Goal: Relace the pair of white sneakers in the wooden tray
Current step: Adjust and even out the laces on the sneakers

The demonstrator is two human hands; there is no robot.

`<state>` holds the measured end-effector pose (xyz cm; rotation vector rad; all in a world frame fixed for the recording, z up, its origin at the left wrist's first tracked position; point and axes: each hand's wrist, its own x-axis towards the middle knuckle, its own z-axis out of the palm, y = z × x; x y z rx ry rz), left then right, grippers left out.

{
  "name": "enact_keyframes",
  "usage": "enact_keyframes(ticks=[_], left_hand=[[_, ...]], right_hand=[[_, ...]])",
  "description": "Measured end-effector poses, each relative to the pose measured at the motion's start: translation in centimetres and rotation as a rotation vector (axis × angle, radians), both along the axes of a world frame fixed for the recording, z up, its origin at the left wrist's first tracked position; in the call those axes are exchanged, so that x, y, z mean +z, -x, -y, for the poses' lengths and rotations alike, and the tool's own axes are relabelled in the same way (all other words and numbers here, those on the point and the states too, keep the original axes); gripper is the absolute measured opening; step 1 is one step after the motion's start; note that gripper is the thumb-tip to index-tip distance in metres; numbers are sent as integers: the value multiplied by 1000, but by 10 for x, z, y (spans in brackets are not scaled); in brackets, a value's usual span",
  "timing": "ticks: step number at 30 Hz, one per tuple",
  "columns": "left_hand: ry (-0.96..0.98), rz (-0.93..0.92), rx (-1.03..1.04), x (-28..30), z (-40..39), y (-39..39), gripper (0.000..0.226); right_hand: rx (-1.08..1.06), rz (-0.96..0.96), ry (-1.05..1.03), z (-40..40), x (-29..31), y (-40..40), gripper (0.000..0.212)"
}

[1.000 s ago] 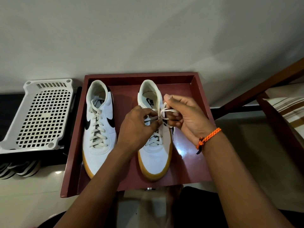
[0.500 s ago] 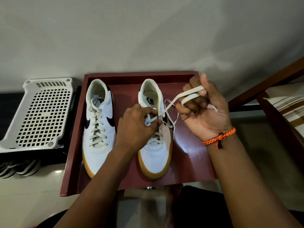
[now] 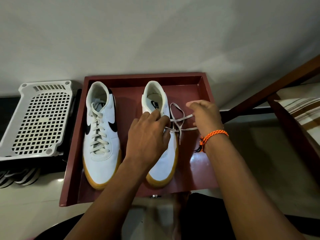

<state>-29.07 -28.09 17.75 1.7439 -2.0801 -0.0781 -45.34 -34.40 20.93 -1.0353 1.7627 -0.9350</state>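
Wooden tray [image 3: 204, 163]: dark red lacquer, glossy, with a reflected highlight just beside the right wrist. Sneaker under the left hand [image 3: 147, 137] and its mate [image 3: 101, 135] left of that hand: smooth matt white uppers, glossy black side marks, tan rubber-like soles. Lace [image 3: 178, 116] between the hands: flat woven cloth, matt. Wristband [image 3: 214, 135] on the right wrist: braided orange cord. Crate [image 3: 38, 118] far left of the hands: white moulded plastic grid.

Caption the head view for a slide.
Left hand pins the right sneaker's lace; right hand beside it.
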Motion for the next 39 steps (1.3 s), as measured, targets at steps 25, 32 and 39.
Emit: enact_keyframes(ticks=[25, 32, 39], left_hand=[[-474, -1569, 219, 19, 14, -24, 25], [-478, -1881, 199, 29, 19, -46, 6], [-506, -1717, 223, 29, 17, -55, 23]], right_hand=[[522, 152, 117, -15, 10, -22, 21], [800, 154, -12, -13, 16, 0, 17], [710, -2, 1, -9, 16, 12, 23]])
